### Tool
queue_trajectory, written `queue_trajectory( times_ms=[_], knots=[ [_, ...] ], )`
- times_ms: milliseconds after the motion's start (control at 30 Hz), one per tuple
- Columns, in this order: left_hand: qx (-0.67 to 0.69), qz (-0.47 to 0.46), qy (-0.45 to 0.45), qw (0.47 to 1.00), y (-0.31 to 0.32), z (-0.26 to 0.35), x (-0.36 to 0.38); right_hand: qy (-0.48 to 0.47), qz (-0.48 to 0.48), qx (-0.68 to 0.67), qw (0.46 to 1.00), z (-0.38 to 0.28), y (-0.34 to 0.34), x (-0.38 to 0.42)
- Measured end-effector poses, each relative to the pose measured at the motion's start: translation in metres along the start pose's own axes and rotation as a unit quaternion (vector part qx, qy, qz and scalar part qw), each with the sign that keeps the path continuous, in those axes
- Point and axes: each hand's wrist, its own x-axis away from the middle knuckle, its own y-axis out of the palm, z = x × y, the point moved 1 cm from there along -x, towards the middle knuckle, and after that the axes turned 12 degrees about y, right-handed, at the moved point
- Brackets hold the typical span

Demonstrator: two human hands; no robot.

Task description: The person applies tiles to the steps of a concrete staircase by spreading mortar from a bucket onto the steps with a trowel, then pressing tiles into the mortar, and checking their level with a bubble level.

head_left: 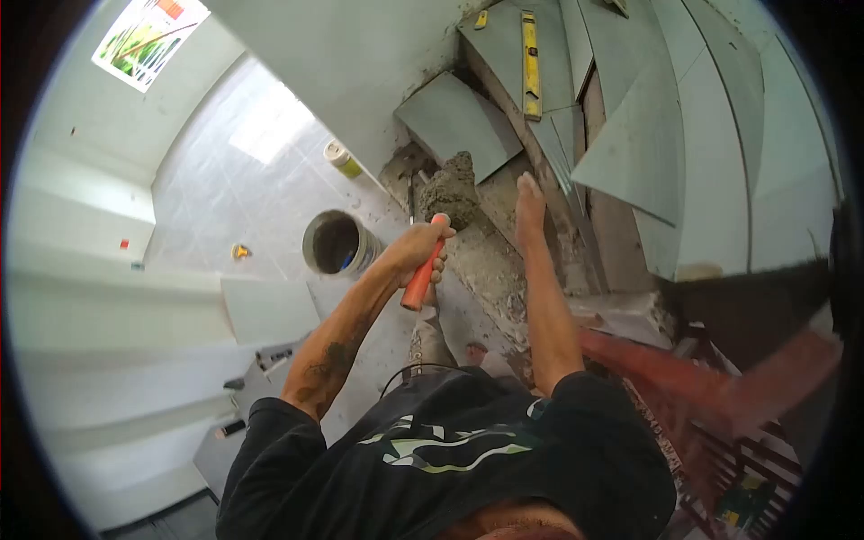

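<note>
My left hand (421, 250) is closed around the orange handle (420, 286) of a tool. A lump of wet grey mortar (452, 187) lies just beyond that hand and hides the tool's far end. Over the rough, uncovered strip of floor my right hand (531, 211) is seen edge-on, fingers stretched forward, with nothing visible in it. Beyond both hands a loose grey tile (461, 121) lies tilted near the wall corner.
A bucket (331, 243) stands left of my left hand, with a small tub (341, 159) beyond it. A yellow spirit level (531, 67) rests on tiles at the top. Large tiles (634, 148) overlap at the right. A red beam-like object (657, 364) is at lower right.
</note>
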Motion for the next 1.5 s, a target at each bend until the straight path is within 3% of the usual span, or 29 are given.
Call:
queue_trajectory(
  times_ms=[67, 100, 167, 200, 267, 400, 467, 533, 667, 767, 867, 1100, 1133, 1167, 1200, 1267, 1367, 1433, 1467, 1500],
  knots=[
    [0.001, -0.024, -0.004, 1.000, -0.016, 0.028, -0.074, -0.101, 0.102, 0.215, 0.966, -0.021, 0.012, -0.076],
    [-0.008, -0.034, -0.008, 0.999, -0.026, 0.040, -0.105, -0.097, 0.114, 0.211, 0.966, -0.037, 0.023, -0.106],
    [0.006, -0.031, 0.002, 0.999, -0.044, 0.065, -0.179, -0.137, 0.189, 0.367, 0.901, -0.071, 0.043, -0.167],
    [0.006, -0.042, 0.006, 0.999, -0.045, 0.086, -0.221, -0.141, 0.200, 0.368, 0.897, -0.092, 0.049, -0.208],
    [0.021, -0.023, 0.001, 0.999, -0.058, 0.103, -0.275, -0.101, 0.292, 0.453, 0.836, -0.091, 0.062, -0.262],
    [0.109, 0.020, -0.009, 0.994, -0.068, 0.132, -0.434, -0.042, 0.223, 0.485, 0.845, -0.086, 0.026, -0.346],
    [0.142, 0.039, 0.025, 0.989, -0.069, 0.148, -0.502, -0.174, 0.194, 0.473, 0.841, -0.066, 0.008, -0.373],
    [0.125, 0.023, 0.067, 0.990, -0.069, 0.155, -0.573, -0.155, 0.180, 0.442, 0.865, -0.081, 0.011, -0.378],
    [0.019, 0.168, 0.177, 0.970, -0.043, 0.170, -0.743, -0.136, 0.193, 0.320, 0.917, -0.105, 0.010, -0.398],
    [-0.024, 0.280, 0.092, 0.955, -0.032, 0.173, -0.824, -0.117, 0.202, 0.292, 0.928, -0.103, 0.005, -0.413],
    [-0.030, 0.354, 0.032, 0.934, -0.032, 0.163, -0.843, -0.093, 0.205, 0.277, 0.934, -0.099, 0.006, -0.418],
    [-0.033, 0.388, -0.054, 0.919, -0.041, 0.153, -0.856, -0.120, 0.216, 0.326, 0.913, -0.093, 0.007, -0.425],
    [-0.040, 0.368, -0.042, 0.928, -0.044, 0.160, -0.848, -0.114, 0.223, 0.319, 0.914, -0.092, 0.007, -0.425],
    [-0.144, 0.135, 0.134, 0.971, -0.059, 0.156, -0.829, -0.119, 0.228, 0.337, 0.906, -0.092, 0.005, -0.427],
    [-0.087, 0.155, 0.149, 0.973, -0.064, 0.171, -0.809, -0.118, 0.230, 0.354, 0.899, -0.090, 0.003, -0.426],
    [-0.120, 0.022, 0.071, 0.990, -0.105, 0.184, -0.791, -0.119, 0.228, 0.343, 0.903, -0.087, 0.002, -0.425],
    [-0.189, 0.023, 0.056, 0.980, -0.155, 0.200, -0.763, -0.127, 0.232, 0.328, 0.907, -0.086, 0.002, -0.426],
    [-0.508, -0.006, 0.157, 0.847, -0.180, 0.213, -0.765, -0.138, 0.232, 0.349, 0.897, -0.084, 0.000, -0.430],
    [-0.515, -0.008, 0.163, 0.841, -0.186, 0.220, -0.767, -0.120, 0.239, 0.333, 0.904, -0.082, 0.001, -0.431],
    [-0.591, -0.010, 0.171, 0.788, -0.187, 0.228, -0.766, -0.121, 0.246, 0.326, 0.905, -0.081, 0.001, -0.433]
  ],
)
